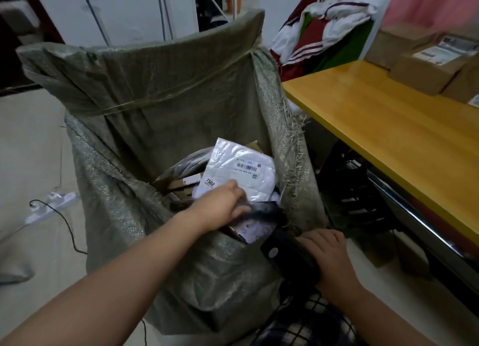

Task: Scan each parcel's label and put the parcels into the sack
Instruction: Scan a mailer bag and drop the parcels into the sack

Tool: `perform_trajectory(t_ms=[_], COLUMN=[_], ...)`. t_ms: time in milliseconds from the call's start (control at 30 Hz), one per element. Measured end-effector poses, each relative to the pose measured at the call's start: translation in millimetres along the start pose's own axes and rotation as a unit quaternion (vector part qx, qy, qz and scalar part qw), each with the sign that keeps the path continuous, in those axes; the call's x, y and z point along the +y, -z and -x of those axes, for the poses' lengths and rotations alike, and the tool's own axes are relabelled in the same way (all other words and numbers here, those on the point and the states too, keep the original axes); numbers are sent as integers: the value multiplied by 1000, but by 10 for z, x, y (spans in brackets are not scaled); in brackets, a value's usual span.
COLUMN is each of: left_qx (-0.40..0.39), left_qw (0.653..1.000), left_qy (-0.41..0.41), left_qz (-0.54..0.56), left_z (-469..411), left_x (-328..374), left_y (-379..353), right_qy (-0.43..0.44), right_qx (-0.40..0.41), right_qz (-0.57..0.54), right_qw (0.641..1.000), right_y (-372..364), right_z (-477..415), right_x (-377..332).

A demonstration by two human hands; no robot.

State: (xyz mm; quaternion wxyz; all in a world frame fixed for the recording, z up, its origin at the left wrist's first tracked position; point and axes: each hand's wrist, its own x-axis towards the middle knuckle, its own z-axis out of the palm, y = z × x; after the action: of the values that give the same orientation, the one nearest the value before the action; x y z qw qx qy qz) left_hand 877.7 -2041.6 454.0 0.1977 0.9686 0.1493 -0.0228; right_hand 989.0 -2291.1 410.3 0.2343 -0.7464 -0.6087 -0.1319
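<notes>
Pale floor, yellow wooden table right of the green woven sack, white labelled mailer atop parcels inside the sack, left hand gripping a dark plastic parcel just inside the sack's near rim, right hand wrapped round a black scanner beside that rim.

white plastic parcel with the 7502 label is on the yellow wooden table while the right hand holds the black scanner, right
Not the yellow wooden table: the head view shows the white plastic parcel with the 7502 label inside the grey-green woven sack. The right hand does hold the black scanner.
</notes>
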Motion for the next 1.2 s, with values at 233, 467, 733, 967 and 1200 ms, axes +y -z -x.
perform_trajectory(t_ms=[233,467,733,967,1200], left_qx=[-224,24,281,81,173], left_qw=[971,998,928,930,929], left_qy=[14,-11,-147,-130,-140], left_qz=[84,-65,-197,-335,-297], left_z=[364,370,660,511,541], left_x=[110,308,563,746,956], left_y=[-552,-302,660,929,1048], right_qy=[-114,-333,-297,-425,-247], right_qx=[76,111,219,125,100], right_qz=[-130,-326,-337,-357,-135], right_qw=[982,877,866,822,954], right_y=[-35,41,407,446,793], right_z=[-34,-140,-747,-928,-1185], right_x=[-94,-147,-316,-318,-397])
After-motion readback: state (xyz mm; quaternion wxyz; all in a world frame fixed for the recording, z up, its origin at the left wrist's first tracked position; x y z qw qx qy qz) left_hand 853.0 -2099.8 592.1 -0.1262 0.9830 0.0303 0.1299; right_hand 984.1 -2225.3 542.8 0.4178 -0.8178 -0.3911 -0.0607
